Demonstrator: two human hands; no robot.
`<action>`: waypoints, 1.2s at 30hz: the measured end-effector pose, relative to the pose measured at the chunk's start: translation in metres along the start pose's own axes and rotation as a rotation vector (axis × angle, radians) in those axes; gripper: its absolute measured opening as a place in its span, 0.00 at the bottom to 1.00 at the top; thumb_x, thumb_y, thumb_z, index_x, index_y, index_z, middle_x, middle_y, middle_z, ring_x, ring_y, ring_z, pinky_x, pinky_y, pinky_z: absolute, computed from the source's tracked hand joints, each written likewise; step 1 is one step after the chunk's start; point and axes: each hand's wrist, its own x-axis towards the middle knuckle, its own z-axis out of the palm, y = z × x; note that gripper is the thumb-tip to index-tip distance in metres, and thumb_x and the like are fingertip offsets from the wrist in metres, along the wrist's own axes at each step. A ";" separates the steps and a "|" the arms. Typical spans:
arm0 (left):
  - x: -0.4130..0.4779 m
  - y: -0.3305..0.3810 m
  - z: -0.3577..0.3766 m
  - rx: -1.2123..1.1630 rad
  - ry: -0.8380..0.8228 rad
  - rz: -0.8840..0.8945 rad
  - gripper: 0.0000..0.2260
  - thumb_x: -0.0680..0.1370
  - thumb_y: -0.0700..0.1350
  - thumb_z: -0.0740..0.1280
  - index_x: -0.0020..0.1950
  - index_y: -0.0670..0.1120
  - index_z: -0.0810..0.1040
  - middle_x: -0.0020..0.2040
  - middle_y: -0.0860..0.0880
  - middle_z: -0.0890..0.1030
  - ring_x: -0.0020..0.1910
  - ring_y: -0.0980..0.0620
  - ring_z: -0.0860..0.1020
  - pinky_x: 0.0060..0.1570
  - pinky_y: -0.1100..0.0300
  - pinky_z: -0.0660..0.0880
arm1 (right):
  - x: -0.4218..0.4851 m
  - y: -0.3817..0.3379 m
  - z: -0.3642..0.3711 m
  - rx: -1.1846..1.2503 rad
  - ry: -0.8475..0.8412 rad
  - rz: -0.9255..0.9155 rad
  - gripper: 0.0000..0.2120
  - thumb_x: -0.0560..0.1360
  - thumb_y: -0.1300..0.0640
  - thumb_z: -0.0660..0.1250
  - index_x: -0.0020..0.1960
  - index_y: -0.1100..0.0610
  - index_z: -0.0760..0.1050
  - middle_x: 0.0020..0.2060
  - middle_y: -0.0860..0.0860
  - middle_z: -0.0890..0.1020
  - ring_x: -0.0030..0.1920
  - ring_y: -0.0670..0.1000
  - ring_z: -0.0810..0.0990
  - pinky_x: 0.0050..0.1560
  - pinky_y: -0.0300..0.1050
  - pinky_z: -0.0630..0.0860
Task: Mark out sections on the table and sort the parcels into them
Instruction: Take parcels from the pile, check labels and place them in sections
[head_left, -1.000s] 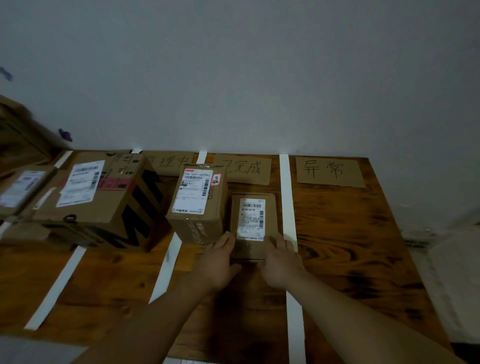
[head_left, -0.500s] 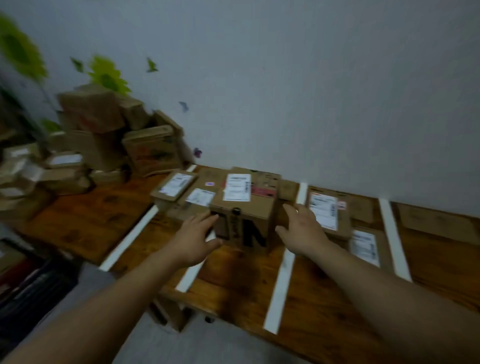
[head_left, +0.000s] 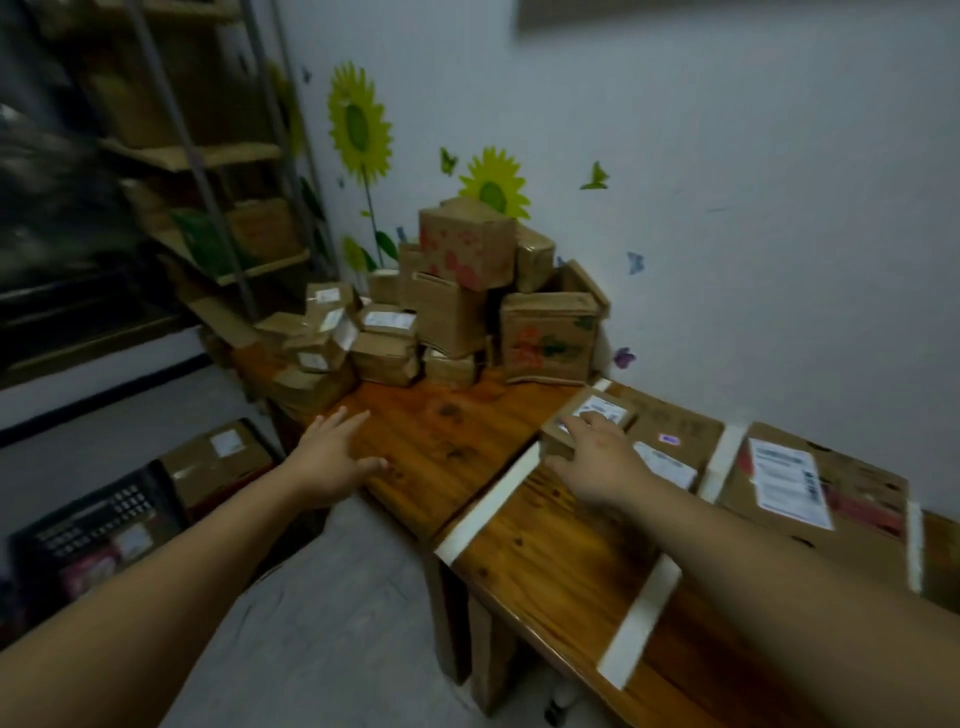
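White tape strips (head_left: 488, 504) already mark the counter (head_left: 447, 431) under my right grip (head_left: 597, 462), sorted parcels (head_left: 810, 493) just beyond it; both grips spread wide, empty, and the unsorted pile (head_left: 447, 312) ahead of my left grip (head_left: 332, 457) remains

Wooden table (head_left: 457, 441) w/ white tape strips (head_left: 488, 506), parcel heap (head_left: 447, 312) at far-left end, labelled boxes (head_left: 810, 488) in taped sections rt.

Hands (head_left: 332, 460) (head_left: 597, 465): two. Sunflower decals (head_left: 358, 124) (head_left: 493, 189): two. Tape strips (head_left: 488, 499): three. Black crate (head_left: 93, 525): one.
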 end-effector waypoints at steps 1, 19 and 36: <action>0.011 -0.012 -0.005 -0.012 -0.003 -0.020 0.36 0.75 0.59 0.66 0.78 0.53 0.51 0.78 0.47 0.48 0.77 0.43 0.46 0.74 0.48 0.50 | 0.018 -0.009 0.003 0.004 -0.007 -0.016 0.32 0.78 0.43 0.60 0.77 0.52 0.53 0.76 0.54 0.55 0.75 0.58 0.55 0.72 0.52 0.57; 0.283 -0.165 -0.094 -0.368 0.028 -0.247 0.34 0.76 0.54 0.67 0.77 0.49 0.55 0.76 0.45 0.59 0.73 0.44 0.62 0.70 0.48 0.63 | 0.334 -0.210 0.095 0.230 -0.213 -0.125 0.34 0.77 0.42 0.63 0.77 0.50 0.53 0.76 0.52 0.57 0.75 0.55 0.57 0.73 0.49 0.58; 0.481 -0.249 -0.094 -0.905 -0.259 -0.159 0.10 0.78 0.51 0.63 0.56 0.50 0.78 0.49 0.48 0.83 0.49 0.48 0.81 0.55 0.49 0.76 | 0.468 -0.362 0.181 0.883 -0.052 0.177 0.15 0.82 0.50 0.57 0.68 0.47 0.70 0.64 0.44 0.74 0.65 0.45 0.73 0.60 0.43 0.74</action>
